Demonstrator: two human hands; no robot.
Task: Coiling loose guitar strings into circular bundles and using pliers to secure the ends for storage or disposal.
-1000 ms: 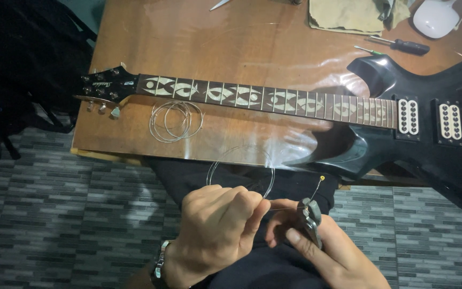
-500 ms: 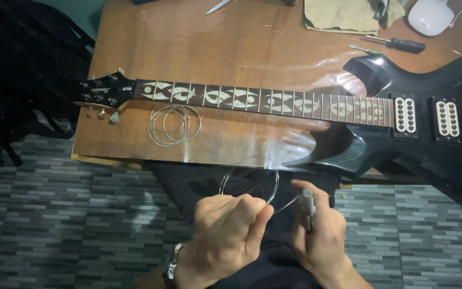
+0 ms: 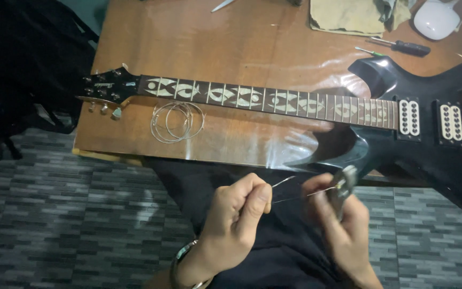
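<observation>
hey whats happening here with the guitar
A person sits at a brown wooden table where a black electric guitar lies with no strings on its neck. The left hand pinches a thin metal guitar string, and the right hand holds a small metal tool at it. Coiled strings lie beside the headstock.

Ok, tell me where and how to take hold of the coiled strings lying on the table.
Pinch the coiled strings at the near arc of the loop, coming from the table edge with fingers angled down. They lie flat on the wood just below the guitar neck, so the far arc is likely crowded. Thin wire probably needs a fingertip slid under first.
</observation>
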